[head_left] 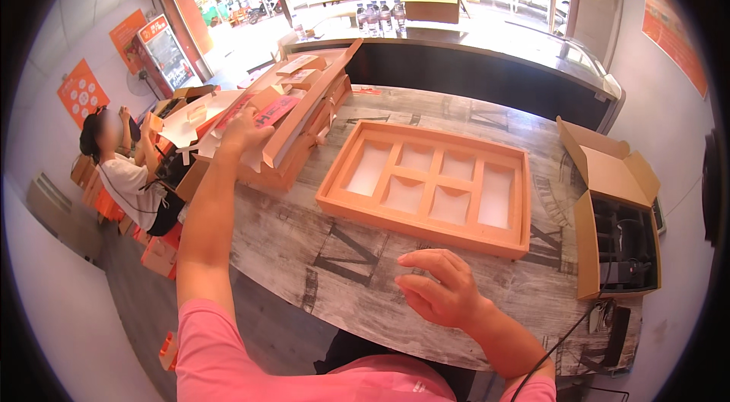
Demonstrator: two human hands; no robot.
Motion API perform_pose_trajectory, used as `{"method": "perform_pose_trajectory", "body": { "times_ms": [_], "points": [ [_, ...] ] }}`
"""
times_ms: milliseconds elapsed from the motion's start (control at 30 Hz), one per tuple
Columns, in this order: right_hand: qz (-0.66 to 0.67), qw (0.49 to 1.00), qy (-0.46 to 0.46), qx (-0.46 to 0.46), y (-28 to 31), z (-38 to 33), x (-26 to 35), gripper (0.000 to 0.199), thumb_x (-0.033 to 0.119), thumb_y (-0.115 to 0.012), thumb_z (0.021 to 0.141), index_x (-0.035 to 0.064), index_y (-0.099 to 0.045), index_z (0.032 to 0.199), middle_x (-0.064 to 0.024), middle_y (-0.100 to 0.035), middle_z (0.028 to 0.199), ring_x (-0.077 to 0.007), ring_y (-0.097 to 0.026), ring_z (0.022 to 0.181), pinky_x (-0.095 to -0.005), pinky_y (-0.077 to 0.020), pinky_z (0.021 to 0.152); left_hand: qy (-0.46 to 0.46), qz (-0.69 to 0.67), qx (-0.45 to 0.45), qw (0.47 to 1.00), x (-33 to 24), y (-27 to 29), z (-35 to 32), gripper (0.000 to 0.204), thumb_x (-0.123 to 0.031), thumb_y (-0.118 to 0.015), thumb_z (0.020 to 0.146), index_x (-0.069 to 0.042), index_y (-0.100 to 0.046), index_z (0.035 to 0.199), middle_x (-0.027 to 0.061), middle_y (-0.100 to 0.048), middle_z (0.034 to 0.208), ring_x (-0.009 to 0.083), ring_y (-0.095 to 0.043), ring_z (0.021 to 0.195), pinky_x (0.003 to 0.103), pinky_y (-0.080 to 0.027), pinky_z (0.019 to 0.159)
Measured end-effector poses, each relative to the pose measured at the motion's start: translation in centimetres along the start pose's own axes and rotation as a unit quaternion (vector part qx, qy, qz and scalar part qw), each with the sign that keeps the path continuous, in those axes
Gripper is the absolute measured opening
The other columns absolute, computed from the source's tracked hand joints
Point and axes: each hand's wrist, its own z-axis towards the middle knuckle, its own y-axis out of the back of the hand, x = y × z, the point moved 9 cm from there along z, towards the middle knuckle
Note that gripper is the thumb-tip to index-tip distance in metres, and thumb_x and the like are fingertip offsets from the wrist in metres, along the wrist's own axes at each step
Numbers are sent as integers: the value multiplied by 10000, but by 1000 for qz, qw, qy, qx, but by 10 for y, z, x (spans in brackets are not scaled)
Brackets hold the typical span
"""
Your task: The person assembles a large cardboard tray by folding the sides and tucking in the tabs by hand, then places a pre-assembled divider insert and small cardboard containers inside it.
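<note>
An orange tray (pixel 426 231) with several white-lined compartments lies on the grey wooden table (pixel 304 250) in front of me. My left hand (pixel 245 130) reaches far to the left into a stack of flat orange and white cardboard boxes (pixel 300 109) and touches a white sheet there beside a pink card (pixel 275 110). Whether its fingers grip anything is hidden. My right hand (pixel 441 288) hovers over the table near the tray's front edge, fingers loosely curled, holding nothing.
An open brown carton (pixel 612 212) with dark contents stands at the table's right end. A black cable (pixel 566 337) runs near my right forearm. A seated person (pixel 125 174) works at the left among orange boxes. A dark counter (pixel 487 75) stands behind the table.
</note>
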Motion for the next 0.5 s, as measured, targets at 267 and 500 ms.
{"method": "perform_pose_trajectory", "body": {
  "times_ms": [267, 500],
  "points": [
    [-3, 1000, -5, 3, 3, 0, -1, 263, 6, -802, 768, 92, -739, 1009, -114, -703, 1141, -277, -716, 909, -374, -597, 747, 6, -8, 87, 996, -5, -7, -14, 867, -491, -794, 798, -25, -569, 1494, 220, -630, 1462, 330, -632, 1330, 426, -496, 1121],
    [0, 1000, -10, 13, 2, -2, -2, 271, 36, -758, 807, 112, -739, 1066, -101, -694, 1196, -269, -731, 960, -391, -605, 809, 19, -91, -36, 995, 25, 6, -5, 800, -430, -713, 826, -9, -566, 1490, 263, -675, 1382, 354, -685, 1248, 425, -526, 1076]
  ]
}}
